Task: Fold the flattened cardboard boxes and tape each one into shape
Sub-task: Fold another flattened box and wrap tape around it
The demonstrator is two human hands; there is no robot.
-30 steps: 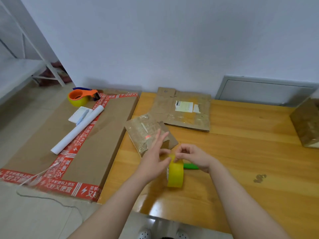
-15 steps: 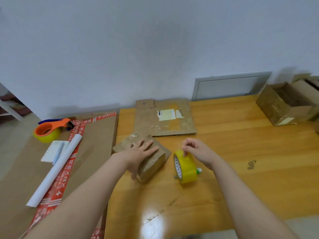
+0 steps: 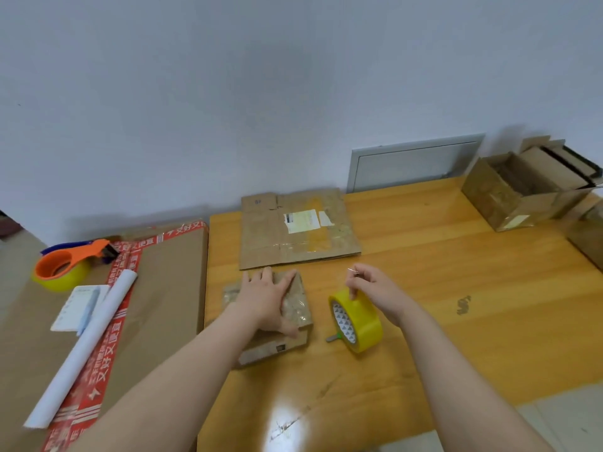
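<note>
A small folded cardboard box (image 3: 293, 340) sits on the wooden table (image 3: 456, 337). My left hand (image 3: 266, 300) lies flat on its top with the fingers spread. To its right a yellow tape roll (image 3: 359, 321) stands on edge. My right hand (image 3: 372, 287) is just above the roll, its fingertips pinching the loose end of the tape. A green-handled tool (image 3: 333, 338) lies behind the roll, mostly hidden. A flattened cardboard box (image 3: 293, 233) with a white label lies farther back by the wall.
A large flat carton with red tape (image 3: 163, 288) lies left of the table, carrying an orange tape dispenser (image 3: 68, 262), a white paper roll (image 3: 88, 340) and a notepad with a pen (image 3: 78, 308). An open cardboard box (image 3: 528, 187) stands at the far right.
My left hand has gone from the tape roll to the top of the small box. My right hand has lifted slightly off the roll, pinching the tape end. The view has swung right.
</note>
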